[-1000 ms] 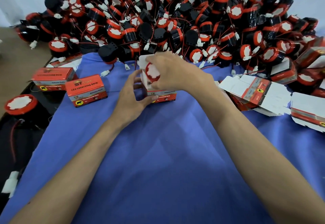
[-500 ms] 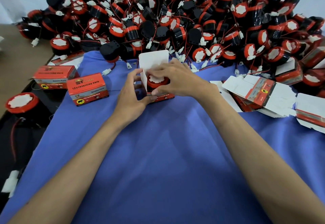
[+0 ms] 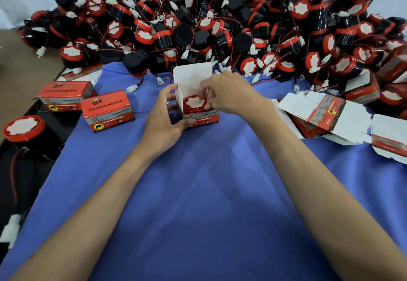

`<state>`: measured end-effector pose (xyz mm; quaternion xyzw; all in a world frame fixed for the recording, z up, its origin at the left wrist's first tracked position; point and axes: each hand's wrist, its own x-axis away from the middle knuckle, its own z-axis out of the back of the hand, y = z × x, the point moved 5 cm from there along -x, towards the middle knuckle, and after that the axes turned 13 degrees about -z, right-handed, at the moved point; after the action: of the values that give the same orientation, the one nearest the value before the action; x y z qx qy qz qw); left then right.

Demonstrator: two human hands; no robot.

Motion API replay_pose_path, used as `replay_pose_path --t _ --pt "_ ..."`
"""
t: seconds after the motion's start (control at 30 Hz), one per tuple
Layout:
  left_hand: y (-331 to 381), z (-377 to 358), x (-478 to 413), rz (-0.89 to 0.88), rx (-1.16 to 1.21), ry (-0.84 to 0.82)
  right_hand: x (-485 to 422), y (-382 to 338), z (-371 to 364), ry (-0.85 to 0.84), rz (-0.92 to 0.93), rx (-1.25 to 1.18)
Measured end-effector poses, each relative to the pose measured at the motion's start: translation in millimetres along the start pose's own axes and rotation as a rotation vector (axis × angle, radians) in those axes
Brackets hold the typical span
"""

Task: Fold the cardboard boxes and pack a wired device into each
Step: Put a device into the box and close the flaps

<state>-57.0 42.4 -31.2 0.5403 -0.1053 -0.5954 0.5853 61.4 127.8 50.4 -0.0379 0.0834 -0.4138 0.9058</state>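
The open box (image 3: 201, 118) stands on the blue cloth (image 3: 209, 192) covering the tabletop, lid flap up, with the device (image 3: 195, 104) inside. The left hand (image 3: 164, 117) grips the box's left side, fingers curled round it. The right hand (image 3: 229, 95) fingers pinch the device's rim.

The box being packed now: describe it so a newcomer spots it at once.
On the blue cloth, look near the far edge, just before the big pile of devices. The box stands between the left hand and the right hand. Unlike the shut boxes on its left and the flat boxes on its right, its white lid stands up, a red-topped device inside.
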Motion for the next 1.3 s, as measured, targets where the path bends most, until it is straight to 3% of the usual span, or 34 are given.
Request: replay_pose_path --t 0.2,0.33,0.43,0.63,1.1,1.3 --pt "1 1 1 0.008 -0.025 -0.006 0 10 -2 -0.184 0.063 -0.158" --pt "3 1 2 0.018 -0.019 0.0 -3 13 -2 -0.051 0.034 -0.25" --pt "4 1 2 0.027 -0.015 -0.003 -2 14 -5 -0.07 0.001 -0.327" --pt "4 2 2 0.019 -0.007 -0.007 2 4 0 -0.093 0.07 -0.195" --pt "7 2 2 0.012 0.024 0.011 26 -6 0 0.081 0.243 0.129" --pt "9 2 4 0.01 0.022 0.01 39 -5 -16 0.092 0.238 -0.038"
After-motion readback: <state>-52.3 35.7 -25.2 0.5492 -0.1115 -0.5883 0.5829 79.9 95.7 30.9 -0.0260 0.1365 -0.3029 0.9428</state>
